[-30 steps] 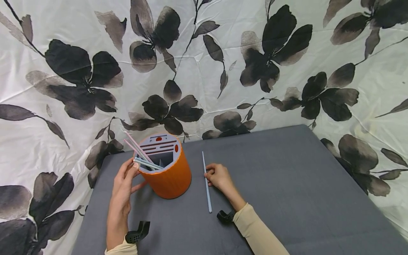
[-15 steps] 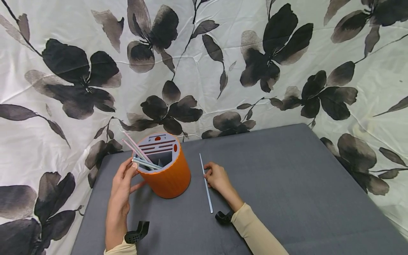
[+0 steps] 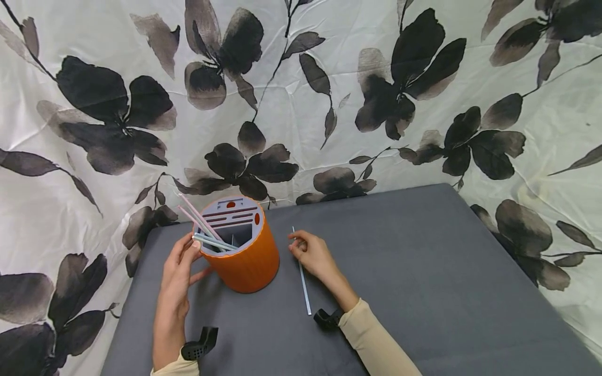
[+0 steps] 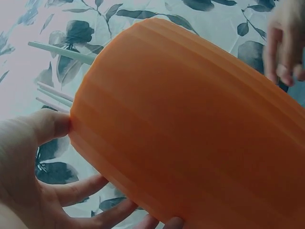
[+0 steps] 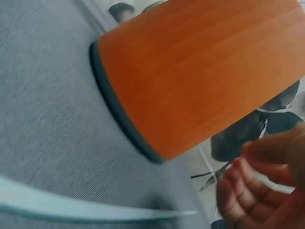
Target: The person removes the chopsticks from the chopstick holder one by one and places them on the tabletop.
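1 stick (image 3: 304, 290), pt. hidden by R hand (image 3: 314, 255)

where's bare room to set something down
The widest bare patch of grey table lies right of the right hand, bordered behind by the floral cloth. A smaller one lies in front of the orange holder, between the forearms. Crowded: around the holder, with the left hand and blue straw beside it.

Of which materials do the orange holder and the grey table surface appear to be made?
The orange holder looks like rigid, matte plastic: its faceted wall shows little shine, though the look leaves this open. The grey table surface seems to be dull woven cloth; the right wrist view shows fine, thread-like texture.
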Demonstrator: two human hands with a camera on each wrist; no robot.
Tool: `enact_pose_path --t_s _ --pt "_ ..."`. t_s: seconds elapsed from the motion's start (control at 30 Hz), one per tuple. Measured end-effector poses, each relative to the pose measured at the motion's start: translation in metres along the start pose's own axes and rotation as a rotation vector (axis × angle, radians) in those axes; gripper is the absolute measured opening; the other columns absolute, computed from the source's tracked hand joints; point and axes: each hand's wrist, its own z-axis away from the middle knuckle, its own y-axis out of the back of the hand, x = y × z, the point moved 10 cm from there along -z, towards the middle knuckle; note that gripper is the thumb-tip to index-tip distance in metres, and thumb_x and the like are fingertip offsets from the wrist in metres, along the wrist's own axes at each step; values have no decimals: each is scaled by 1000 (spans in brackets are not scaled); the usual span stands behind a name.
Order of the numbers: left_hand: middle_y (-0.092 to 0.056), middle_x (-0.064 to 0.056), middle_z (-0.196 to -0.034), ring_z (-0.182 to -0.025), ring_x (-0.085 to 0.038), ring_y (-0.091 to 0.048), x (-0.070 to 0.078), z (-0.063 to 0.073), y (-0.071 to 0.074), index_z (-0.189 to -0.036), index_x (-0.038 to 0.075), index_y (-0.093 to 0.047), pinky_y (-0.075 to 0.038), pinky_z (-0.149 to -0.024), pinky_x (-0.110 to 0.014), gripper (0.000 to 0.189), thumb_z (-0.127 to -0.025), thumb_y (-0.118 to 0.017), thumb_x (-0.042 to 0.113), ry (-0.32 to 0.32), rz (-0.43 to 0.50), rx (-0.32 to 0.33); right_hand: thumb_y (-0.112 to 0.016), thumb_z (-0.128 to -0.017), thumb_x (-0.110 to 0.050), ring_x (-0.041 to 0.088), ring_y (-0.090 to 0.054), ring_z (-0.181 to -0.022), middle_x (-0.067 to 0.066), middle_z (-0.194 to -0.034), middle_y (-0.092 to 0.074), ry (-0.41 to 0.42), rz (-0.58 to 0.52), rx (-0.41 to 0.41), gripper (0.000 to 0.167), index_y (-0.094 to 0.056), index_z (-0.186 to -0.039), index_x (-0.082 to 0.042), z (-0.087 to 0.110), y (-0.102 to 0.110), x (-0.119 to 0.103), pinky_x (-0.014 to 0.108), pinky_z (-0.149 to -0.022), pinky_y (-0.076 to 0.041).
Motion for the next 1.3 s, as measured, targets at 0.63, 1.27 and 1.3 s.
enact_pose_path --t_s 0.63,1.27,1.3 --pt "-42 3 -155 -122 -9 -52 -10 25 0 -161 25 -38 -61 -82 -24 60 -107 -53 48 -7 29 38 -63 -102 -1 28 -62 -128 14 -135 -67 509 -361 29 33 -66 -134 -4 27 26 -101 41 -113 -50" --pt "-50 13 -139 -123 -10 -51 -17 42 -5 -160 26 -39 -61 -84 -25 61 -107 -53 52 -29 43 55 -72 -100 -18 17 -51 -145 3 -152 -56 760 -141 -91 50 -56 -148 -14 60 15 -169 36 -121 -42" --pt "-50 12 -139 -123 -10 -51 -17 43 -6 -160 26 -39 -61 -84 -25 61 -107 -52 52 -31 42 57 -73 -100 -20 16 -51 -144 3 -151 -56 767 -118 -95 52 -55 -148 -14 61 14 -171 35 -121 -43"
